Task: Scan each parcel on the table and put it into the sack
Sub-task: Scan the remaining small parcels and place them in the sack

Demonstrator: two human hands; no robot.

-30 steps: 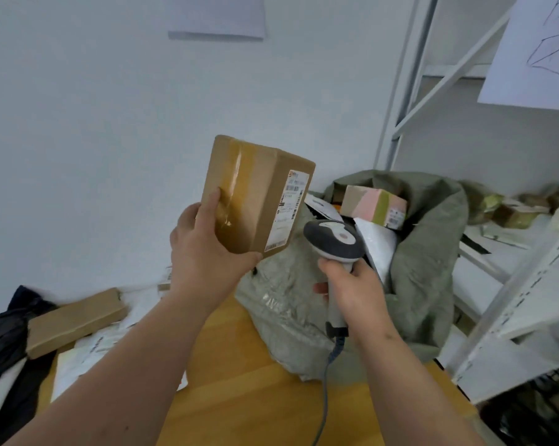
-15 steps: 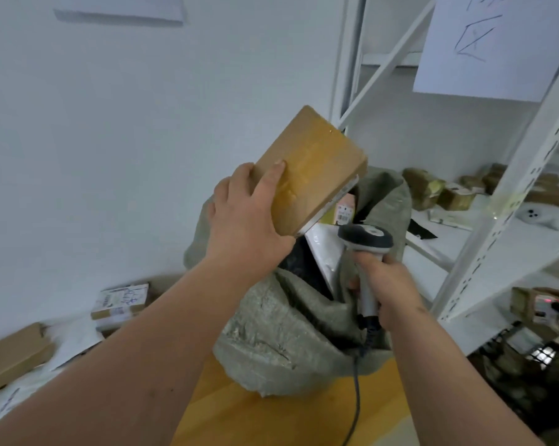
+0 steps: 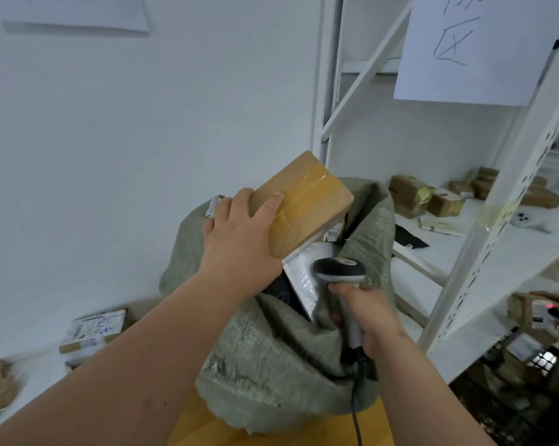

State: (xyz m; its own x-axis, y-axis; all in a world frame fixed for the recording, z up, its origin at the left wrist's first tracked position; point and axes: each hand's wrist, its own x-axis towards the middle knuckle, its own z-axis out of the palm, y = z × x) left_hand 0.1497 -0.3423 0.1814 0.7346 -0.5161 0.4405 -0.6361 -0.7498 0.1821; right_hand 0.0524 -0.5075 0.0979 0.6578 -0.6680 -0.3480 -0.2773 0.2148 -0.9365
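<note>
Hanging tilted over the open mouth of the green sack (image 3: 271, 365), the taped brown parcel (image 3: 307, 204) is gripped by the left hand (image 3: 239, 239) — fingers curled over its edge; the right hand (image 3: 365, 313) clasps the scanner (image 3: 339, 268) beside it.

Both forearms are bare to the frame's lower edge, no sleeve showing on either. The left hand (image 3: 239, 233) and right hand (image 3: 366, 312) wear no gloves, rings or watch; the left thumbnail is short and unpainted.
</note>
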